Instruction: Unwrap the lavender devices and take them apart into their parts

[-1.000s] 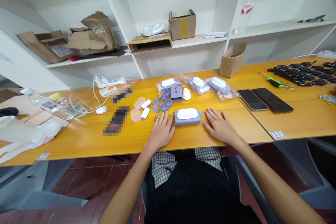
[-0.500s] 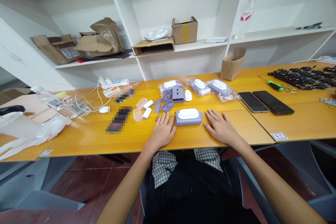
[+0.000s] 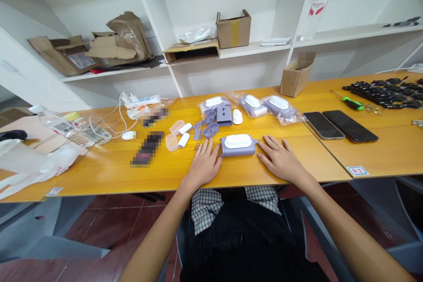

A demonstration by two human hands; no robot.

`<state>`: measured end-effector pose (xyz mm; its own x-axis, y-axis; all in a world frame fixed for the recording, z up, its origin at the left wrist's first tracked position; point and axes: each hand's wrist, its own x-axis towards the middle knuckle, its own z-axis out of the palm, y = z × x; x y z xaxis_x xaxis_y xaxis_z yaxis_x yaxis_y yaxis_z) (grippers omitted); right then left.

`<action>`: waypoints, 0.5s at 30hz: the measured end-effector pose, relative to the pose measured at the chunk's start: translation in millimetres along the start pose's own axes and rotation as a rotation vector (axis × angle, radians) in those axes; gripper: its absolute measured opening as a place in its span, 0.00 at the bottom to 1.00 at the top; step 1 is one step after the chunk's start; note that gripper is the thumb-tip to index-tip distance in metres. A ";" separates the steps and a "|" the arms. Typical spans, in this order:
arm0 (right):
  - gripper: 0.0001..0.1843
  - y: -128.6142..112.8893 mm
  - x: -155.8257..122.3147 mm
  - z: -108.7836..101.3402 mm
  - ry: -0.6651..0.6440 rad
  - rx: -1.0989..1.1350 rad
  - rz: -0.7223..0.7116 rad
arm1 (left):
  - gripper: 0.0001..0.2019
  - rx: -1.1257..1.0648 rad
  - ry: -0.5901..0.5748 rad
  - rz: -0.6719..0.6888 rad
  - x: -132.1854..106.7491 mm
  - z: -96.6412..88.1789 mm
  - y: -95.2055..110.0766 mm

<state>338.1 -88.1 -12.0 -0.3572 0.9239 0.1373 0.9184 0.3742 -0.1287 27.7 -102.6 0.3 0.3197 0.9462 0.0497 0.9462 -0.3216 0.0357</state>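
Observation:
My left hand (image 3: 204, 164) lies flat on the wooden table, fingers stretched out, holding nothing. My right hand (image 3: 280, 159) rests flat too, its fingers spread. Between them sits a purple plastic unit with a white oval top (image 3: 238, 144), close to the fingers of both hands; its exact kind I cannot tell. Beyond my left fingertips are purple oval cups (image 3: 210, 130), small springs and flat purple pieces (image 3: 197, 134). White cylinders (image 3: 183, 140) and translucent orange cups (image 3: 172, 142) lie to the left. A purple housing with slots (image 3: 224, 116) stands behind, beside a white oval part (image 3: 237, 116).
Plastic-bagged purple units (image 3: 279, 108) line the back. Right are two phones (image 3: 350, 126), a green-black screwdriver (image 3: 353, 103) and a heap of black parts (image 3: 380, 92). A cardboard box (image 3: 297, 75) stands at the shelf. Left are plastic bottles (image 3: 69, 128), cables and a white bag (image 3: 39, 163).
The view has shifted slightly, so the shelf and table items sit a little differently in the frame. Both hands stay flat in place, and the purple unit between them has not visibly moved.

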 end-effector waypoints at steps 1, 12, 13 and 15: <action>0.33 -0.1 -0.1 -0.1 0.004 0.003 0.000 | 0.30 0.001 0.002 0.003 0.1 0.2 -0.1; 0.33 1.7 0.0 2.1 0.035 0.018 -0.017 | 0.30 -0.007 0.039 0.019 0.3 3.8 -3.4; 0.33 2.1 0.0 2.8 0.040 0.020 -0.019 | 0.30 -0.005 0.030 0.014 0.3 2.9 -2.8; 0.33 2.9 0.2 4.2 0.047 0.019 -0.021 | 0.30 -0.001 0.015 0.005 0.2 1.2 -1.8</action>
<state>340.0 -86.5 -16.5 -0.3674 0.9113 0.1862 0.9073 0.3951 -0.1438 26.2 -101.8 -1.0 0.3237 0.9439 0.0651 0.9445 -0.3264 0.0362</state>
